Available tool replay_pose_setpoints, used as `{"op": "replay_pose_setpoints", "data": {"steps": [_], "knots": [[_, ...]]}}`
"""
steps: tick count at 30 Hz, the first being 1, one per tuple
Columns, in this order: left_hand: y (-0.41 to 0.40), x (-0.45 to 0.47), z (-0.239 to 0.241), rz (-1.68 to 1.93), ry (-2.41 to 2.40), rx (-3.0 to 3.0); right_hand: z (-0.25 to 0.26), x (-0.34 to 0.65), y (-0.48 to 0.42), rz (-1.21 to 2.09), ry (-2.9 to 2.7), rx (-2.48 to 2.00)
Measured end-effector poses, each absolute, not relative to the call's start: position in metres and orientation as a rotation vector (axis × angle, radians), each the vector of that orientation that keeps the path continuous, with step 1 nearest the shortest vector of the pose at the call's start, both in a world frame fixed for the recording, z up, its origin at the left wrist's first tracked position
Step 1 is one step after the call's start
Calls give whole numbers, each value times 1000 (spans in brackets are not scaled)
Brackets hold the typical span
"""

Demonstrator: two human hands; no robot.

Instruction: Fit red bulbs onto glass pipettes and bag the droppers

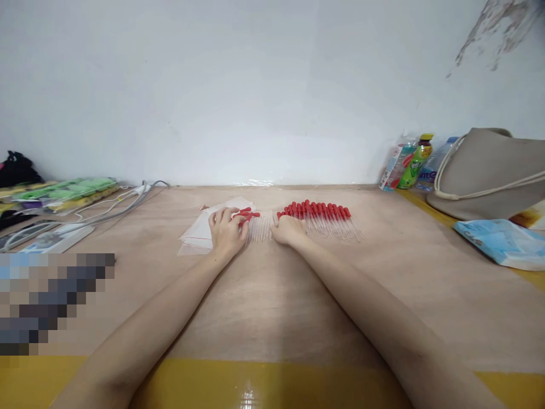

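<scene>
The brown table (272,307) bears red-topped droppers (324,211), bottles (414,165) and a grey bag (496,167).

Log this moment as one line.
left hand: at red tops, beside white sheets | right hand: beside clear tubes | clear tubes: between hands | red-topped droppers: mainly right of right hand

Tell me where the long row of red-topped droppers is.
In the head view, the long row of red-topped droppers lies on the table just right of centre, beside the right hand, which partly hides its left end.
</scene>
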State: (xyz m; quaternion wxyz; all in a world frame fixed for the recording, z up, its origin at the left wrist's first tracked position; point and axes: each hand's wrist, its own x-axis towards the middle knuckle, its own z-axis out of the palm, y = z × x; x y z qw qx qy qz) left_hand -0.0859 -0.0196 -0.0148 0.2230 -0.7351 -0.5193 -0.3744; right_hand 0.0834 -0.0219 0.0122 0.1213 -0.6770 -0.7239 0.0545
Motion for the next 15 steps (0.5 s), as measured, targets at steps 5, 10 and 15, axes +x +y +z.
{"op": "replay_pose_setpoints", "data": {"steps": [5, 10, 15], "knots": [[-48, -72, -14, -1119, -1219, -2393, 10, 128, -58, -65, -2334, -1709], [-70, -53, -14, -966, -1065, -2735, -5, 188, -86, -625, -2573, -1465], [-73, -47, -14, -889, -1095, -2798, -9, 207, -92, -650, -2594, -1368]]}}
